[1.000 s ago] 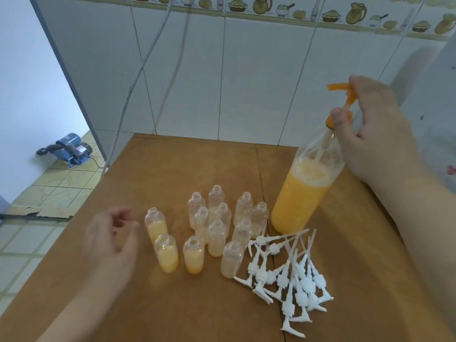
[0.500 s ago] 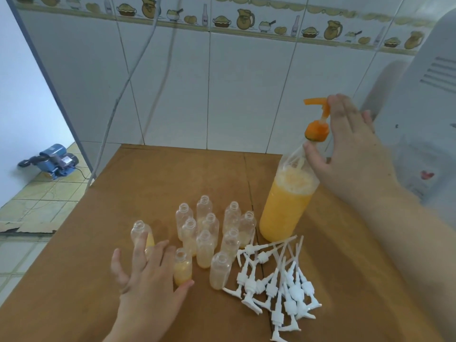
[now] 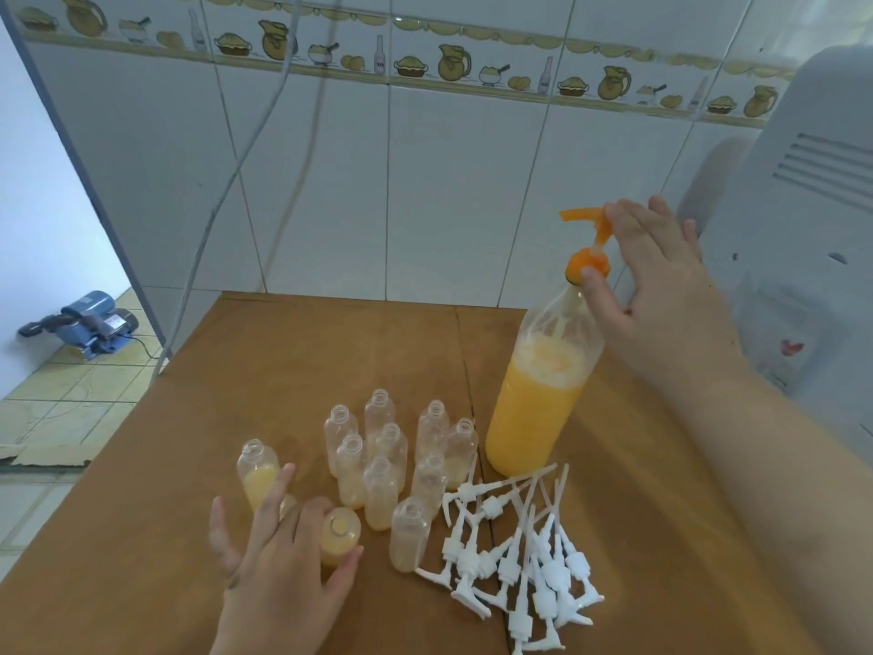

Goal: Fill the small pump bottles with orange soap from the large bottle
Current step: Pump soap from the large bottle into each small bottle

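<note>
While the right hand [image 3: 656, 281] pinches the orange pump [image 3: 588, 248] atop the large bottle [image 3: 538, 394], left hand [image 3: 283, 574] spread open beside small bottles [image 3: 387, 470] mid-table [image 3: 283, 361], white pumps [image 3: 519, 560] heaped near.

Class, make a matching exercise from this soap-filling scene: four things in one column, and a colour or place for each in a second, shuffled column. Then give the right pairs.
Things:
1. large bottle
2. pump heads
3. left hand
4. water pump

Descriptions:
A. white, heaped on the table's right part
B. blue, on the floor at far left
C. holds orange soap, orange pump on top
D. over the nearest small bottles

Pairs: 1-C, 2-A, 3-D, 4-B
</note>
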The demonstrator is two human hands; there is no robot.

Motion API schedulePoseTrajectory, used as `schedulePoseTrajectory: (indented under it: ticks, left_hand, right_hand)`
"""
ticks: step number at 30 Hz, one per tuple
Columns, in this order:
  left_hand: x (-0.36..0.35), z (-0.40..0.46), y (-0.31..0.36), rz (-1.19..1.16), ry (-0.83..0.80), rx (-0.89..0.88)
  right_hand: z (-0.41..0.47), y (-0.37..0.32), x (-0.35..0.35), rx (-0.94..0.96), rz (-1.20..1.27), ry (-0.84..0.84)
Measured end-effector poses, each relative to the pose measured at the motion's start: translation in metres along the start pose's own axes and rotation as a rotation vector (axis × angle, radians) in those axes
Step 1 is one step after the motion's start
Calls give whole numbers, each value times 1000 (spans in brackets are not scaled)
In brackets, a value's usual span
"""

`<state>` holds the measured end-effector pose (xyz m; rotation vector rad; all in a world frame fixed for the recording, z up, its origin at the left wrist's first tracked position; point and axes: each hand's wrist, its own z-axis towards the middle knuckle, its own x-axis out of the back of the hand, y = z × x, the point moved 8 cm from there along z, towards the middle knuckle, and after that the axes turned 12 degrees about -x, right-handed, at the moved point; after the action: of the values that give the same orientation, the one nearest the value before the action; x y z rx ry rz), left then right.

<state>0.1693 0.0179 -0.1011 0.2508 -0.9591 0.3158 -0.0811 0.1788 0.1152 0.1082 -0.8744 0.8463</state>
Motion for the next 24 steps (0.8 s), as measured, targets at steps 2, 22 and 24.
schedulePoseTrajectory:
  ticks: [2, 22, 24]
  left_hand:
    - [8, 1, 2, -26, 30, 12]
    - [60, 219, 89, -1127, -43, -7]
    - [47, 227, 98, -1035, -124, -38]
  right_hand:
    - [2, 0, 2, 8, 24, -1]
    - [12, 2, -9, 44, 145, -24]
    - [13, 1, -8, 41, 144, -29]
